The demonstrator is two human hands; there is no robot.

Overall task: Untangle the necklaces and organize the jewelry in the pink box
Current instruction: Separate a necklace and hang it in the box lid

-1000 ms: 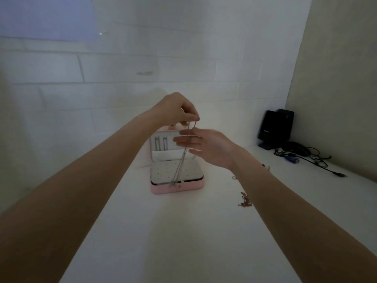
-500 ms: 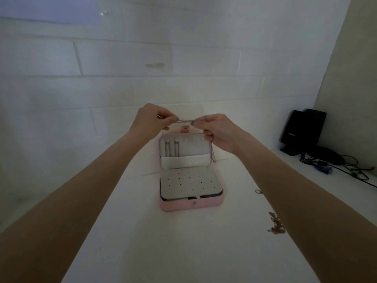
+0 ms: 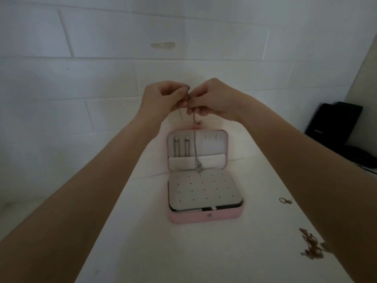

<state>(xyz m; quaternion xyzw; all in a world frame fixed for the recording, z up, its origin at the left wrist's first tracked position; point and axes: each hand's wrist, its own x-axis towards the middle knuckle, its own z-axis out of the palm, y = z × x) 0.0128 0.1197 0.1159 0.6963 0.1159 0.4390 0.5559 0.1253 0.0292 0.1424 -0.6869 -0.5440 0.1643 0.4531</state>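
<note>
Hands: left hand (image 3: 163,99) and right hand (image 3: 212,99) are raised together above the box, knuckles almost touching; the fingers of both are curled and pinch the top of the necklace.
Necklace: thin silver necklace (image 3: 194,144) hangs straight down from the fingers, in front of the lid; its pendant (image 3: 199,167) hangs at the lower edge of the lid, just above the grey panel. A second, short piece of chain seems to hang under the left hand, but it is too blurred to be sure.
Box: pink box (image 3: 206,217) stands open on the counter (image 3: 142,242), straight in front of the person, with the lid (image 3: 224,148) upright against the wall side.
Lid inside: two chains (image 3: 181,148) hang on the left part; a white pocket runs along the bottom of the lid.
Base: grey panel (image 3: 204,190) with rows of small holes covers the base.
Loose jewelry: a small ring-like piece (image 3: 284,200) lies on the counter to the right of the box; a tangled pile (image 3: 311,246) lies nearer, partly behind the right forearm.
Corner: a black device (image 3: 334,121) stands far right by the wall, with dark cables beside it.
</note>
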